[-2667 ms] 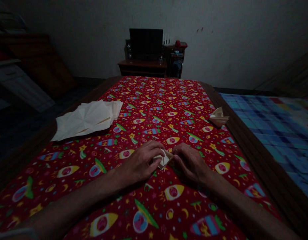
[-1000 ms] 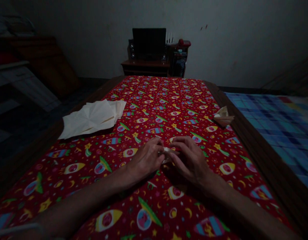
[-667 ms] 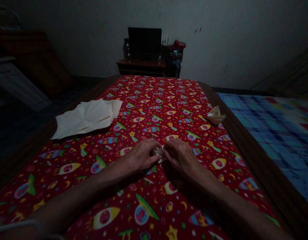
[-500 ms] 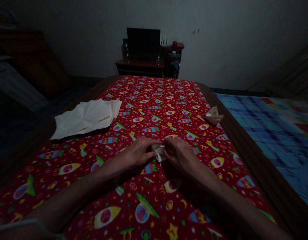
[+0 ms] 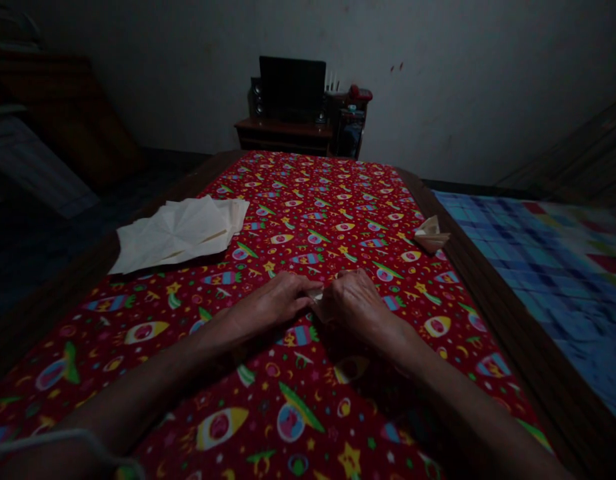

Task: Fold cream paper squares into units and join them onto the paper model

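A small piece of folded paper (image 5: 322,307) sits between my two hands, low over the red cloth. My left hand (image 5: 281,298) pinches its left side with thumb and fingers. On the right side my right hand (image 5: 355,297) is curled over the paper, its fingertips partly hidden behind the knuckles. Much of the paper is covered by the hands. A stack of creased off-white paper sheets (image 5: 181,232) lies to the left, beyond my left forearm. Near the table's right edge stands another folded paper piece (image 5: 431,235), with pointed flaps.
A red cloth (image 5: 308,220) printed with rockets and stars covers the dark wooden table (image 5: 468,280). Past the far end, a desk (image 5: 285,133) holds a monitor (image 5: 292,85) and speakers. To the right lies a blue checked cloth (image 5: 518,253). A white cord (image 5: 63,437) crosses my left forearm.
My hands stay on the small folded paper and shift their grip. The right fingers have curled further over it, and the paper looks turned. The view has swayed slightly.
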A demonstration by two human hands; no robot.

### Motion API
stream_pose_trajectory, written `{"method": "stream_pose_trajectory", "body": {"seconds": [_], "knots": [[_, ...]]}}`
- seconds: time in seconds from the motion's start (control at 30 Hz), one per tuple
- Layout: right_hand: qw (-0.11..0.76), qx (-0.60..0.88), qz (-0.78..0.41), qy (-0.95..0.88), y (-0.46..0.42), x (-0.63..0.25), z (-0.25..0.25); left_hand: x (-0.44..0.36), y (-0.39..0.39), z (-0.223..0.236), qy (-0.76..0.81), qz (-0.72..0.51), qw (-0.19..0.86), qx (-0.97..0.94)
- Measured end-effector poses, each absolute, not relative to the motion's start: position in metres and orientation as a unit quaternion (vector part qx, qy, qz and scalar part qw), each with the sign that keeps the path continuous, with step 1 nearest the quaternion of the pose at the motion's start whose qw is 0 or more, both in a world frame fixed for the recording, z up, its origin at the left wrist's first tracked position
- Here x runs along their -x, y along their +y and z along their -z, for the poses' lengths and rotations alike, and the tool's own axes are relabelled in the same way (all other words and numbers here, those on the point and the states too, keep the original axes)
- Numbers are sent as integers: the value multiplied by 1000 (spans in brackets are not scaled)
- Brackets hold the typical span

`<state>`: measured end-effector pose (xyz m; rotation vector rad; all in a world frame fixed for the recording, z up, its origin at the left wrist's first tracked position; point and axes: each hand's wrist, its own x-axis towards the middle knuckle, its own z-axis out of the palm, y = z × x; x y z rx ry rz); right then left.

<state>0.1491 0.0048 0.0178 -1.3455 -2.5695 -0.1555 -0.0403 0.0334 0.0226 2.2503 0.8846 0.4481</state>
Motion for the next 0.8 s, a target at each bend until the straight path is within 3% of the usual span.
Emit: {"method": "stream_pose_trajectory", "body": {"seconds": [0.2, 0.33, 0.47, 0.6, 0.8], "knots": [[113, 473, 24, -874, 10, -152, -19, 44, 36, -24, 354, -171, 338, -855], [113, 486, -98, -861, 16, -160, -29, 39, 38, -20, 382, -262, 403, -789], [220, 515, -243, -792, 21, -167, -37, 30, 37, -19, 437, -329, 540, -640], [309, 556, -296, -713, 23, -169, -36, 24, 30, -20, 427, -356, 656, -510], [355, 532, -380, -668, 23, -170, -30, 19, 20, -26, 365, -417, 678, -484]]}}
